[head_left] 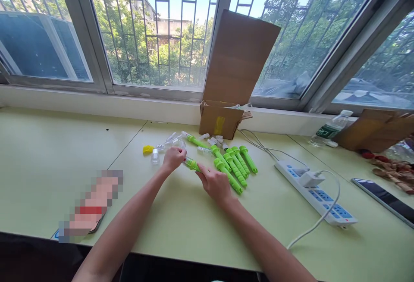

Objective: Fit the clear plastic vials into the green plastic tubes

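Between left fingers (181, 154) and right fingers (203, 170) | green tube (192, 164) | both ends held

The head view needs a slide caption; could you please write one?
Right hand holds a green tube, left hand at its end, more tubes on the table.

Bright daylight is streaming through windows (161, 36); tabletop (181, 230) is catching sheen; blocky pixelation (93, 204) is masking area at left.
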Tool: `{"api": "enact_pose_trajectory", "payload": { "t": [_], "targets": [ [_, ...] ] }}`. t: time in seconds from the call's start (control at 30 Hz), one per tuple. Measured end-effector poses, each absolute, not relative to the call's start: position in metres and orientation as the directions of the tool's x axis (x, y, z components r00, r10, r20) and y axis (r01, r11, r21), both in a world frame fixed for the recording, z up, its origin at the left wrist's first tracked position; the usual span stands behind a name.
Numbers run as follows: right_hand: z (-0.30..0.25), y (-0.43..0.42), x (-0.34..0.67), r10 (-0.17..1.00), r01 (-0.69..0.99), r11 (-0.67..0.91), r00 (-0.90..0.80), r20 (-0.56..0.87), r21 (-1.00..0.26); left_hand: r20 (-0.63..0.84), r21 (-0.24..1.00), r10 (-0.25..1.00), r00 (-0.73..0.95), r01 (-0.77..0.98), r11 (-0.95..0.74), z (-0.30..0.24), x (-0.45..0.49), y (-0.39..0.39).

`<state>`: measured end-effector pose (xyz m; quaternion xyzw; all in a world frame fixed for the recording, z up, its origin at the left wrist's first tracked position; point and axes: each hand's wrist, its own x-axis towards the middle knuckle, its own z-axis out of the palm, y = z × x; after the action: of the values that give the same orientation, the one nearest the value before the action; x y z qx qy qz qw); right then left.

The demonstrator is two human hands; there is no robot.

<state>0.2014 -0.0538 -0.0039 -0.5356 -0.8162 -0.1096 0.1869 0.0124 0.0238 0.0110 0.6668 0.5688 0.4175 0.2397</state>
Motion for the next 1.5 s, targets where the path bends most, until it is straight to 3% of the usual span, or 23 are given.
{"api": "enact_pose_trajectory", "payload": {
  "t": [0.2, 0.33, 0.43, 0.53, 0.73, 0.87, 1.0, 1.13, 1.3, 1.4, 1.5],
  "targets": [
    [0.002, -0.056, 0.201, 0.891, 0.839, 0.411, -0.287, 0.351, -0.358, 0.378, 0.765, 0.925, 0.03, 0.552, -0.331, 0.014, 0.013, 0.02],
    [0.007, -0.053, 0.204, 0.915, 0.617, 0.394, -0.334, 0.226, -0.682, 0.465, 0.732, 0.881, 0.085, 0.524, -0.437, 0.015, 0.013, 0.019],
    [0.008, -0.051, 0.206, 0.91, 0.39, 0.238, -0.409, 0.064, -0.889, 0.512, 0.705, 0.849, 0.129, 0.502, -0.501, 0.017, 0.012, 0.018],
    [0.008, -0.05, 0.211, 0.872, 0.247, -0.028, -0.467, -0.145, -0.969, 0.566, 0.665, 0.807, 0.169, 0.484, -0.568, 0.021, 0.012, 0.015],
    [0.016, -0.05, 0.223, 0.735, 0.092, -0.33, -0.6, -0.317, -0.939, 0.651, 0.592, 0.726, 0.22, 0.451, -0.668, 0.03, 0.015, 0.004],
    [0.015, -0.052, 0.222, 0.74, 0.094, -0.342, -0.586, -0.33, -0.935, 0.652, 0.587, 0.732, 0.197, 0.48, -0.652, 0.027, 0.015, 0.004],
    [0.009, -0.055, 0.214, 0.846, 0.183, -0.206, -0.461, -0.269, -0.961, 0.595, 0.658, 0.785, 0.174, 0.455, -0.6, 0.021, 0.012, 0.011],
    [0.005, -0.055, 0.207, 0.923, 0.309, 0.036, -0.374, -0.087, -0.95, 0.526, 0.754, 0.84, 0.131, 0.386, -0.532, 0.018, 0.01, 0.016],
    [-0.002, -0.052, 0.206, 0.927, 0.569, 0.376, -0.228, 0.299, -0.732, 0.377, 0.887, 0.924, 0.068, 0.26, -0.381, 0.015, 0.012, 0.017],
    [-0.008, -0.05, 0.209, 0.896, 0.698, 0.408, -0.183, 0.404, -0.588, 0.282, 0.933, 0.957, 0.063, 0.213, -0.289, 0.014, 0.016, 0.015],
    [-0.011, -0.049, 0.21, 0.891, 0.742, 0.401, -0.179, 0.417, -0.538, 0.25, 0.929, 0.965, 0.076, 0.262, -0.262, 0.012, 0.019, 0.015]
  ]
}}
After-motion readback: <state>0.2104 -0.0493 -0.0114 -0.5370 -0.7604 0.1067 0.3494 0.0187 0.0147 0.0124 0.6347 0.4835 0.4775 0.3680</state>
